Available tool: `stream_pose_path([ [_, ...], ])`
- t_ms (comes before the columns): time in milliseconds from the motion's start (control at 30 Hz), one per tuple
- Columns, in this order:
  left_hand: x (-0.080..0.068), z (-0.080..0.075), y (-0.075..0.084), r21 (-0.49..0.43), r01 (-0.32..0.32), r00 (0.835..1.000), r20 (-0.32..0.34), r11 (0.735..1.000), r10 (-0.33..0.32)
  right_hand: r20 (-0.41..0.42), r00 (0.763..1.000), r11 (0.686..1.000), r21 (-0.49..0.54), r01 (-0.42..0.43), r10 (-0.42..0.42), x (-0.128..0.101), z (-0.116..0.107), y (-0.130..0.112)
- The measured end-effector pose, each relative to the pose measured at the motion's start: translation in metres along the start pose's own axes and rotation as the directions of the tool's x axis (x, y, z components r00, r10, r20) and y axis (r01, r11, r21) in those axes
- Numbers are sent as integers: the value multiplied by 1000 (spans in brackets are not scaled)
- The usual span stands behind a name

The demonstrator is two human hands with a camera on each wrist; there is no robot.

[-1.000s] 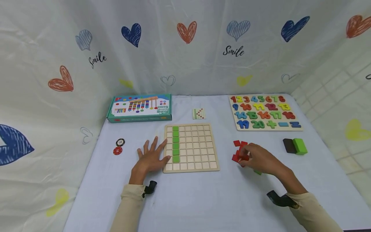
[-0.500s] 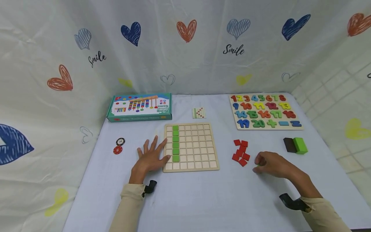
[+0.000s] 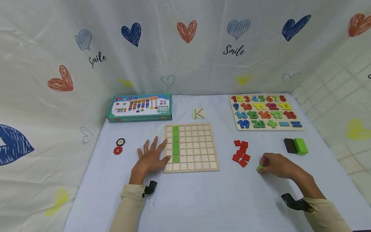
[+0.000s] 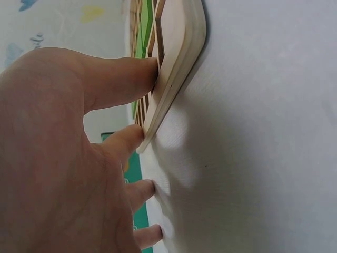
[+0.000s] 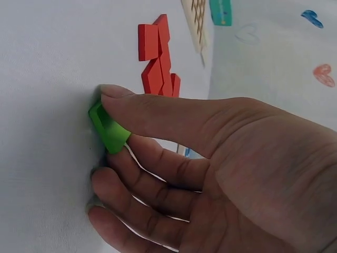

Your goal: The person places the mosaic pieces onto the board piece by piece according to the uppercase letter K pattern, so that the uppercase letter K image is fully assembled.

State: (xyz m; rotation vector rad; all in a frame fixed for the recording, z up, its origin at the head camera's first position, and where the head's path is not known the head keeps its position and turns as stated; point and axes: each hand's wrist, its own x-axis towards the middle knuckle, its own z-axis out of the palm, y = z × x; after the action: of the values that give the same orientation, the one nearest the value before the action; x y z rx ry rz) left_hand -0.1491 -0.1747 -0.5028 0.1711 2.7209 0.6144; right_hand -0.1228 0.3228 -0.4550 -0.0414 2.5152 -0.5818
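Note:
My left hand (image 3: 150, 158) lies with fingers spread at the left edge of a wooden grid board (image 3: 216, 169). In the left wrist view its thumb and index finger touch the board's rim (image 4: 181, 58), while the other fingertips rest on the cloth. One column of the board holds several green square tiles (image 3: 175, 145). To the right, my right hand (image 3: 279, 166) pinches a green tile (image 5: 111, 129) between thumb and fingers, low over the white cloth. Several loose red square tiles (image 3: 241, 153) lie just left of that hand.
Behind the board are a boxed ring game (image 3: 139, 108) and a small pattern card (image 3: 199, 113). A number puzzle board (image 3: 266, 112) lies at the back right. A black block (image 3: 290, 145) and a green block (image 3: 300, 146) stand right; two round chips (image 3: 119, 146) lie left.
My right hand has moved right and toward me, from over the red tiles to the green tile, which it now pinches. The red tiles are uncovered. My left hand has stayed put.

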Motion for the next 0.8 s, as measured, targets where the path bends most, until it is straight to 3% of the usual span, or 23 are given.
stream_pose_path([
  [500,-2,2,3,-13,-2,1000,-10,1000,2,12,999,998,31,52,-53,-4,-1,5],
  [800,-2,0,3,-12,-1,1000,-20,1000,1,-47,985,985,42,167,-165,-9,-12,-10],
])
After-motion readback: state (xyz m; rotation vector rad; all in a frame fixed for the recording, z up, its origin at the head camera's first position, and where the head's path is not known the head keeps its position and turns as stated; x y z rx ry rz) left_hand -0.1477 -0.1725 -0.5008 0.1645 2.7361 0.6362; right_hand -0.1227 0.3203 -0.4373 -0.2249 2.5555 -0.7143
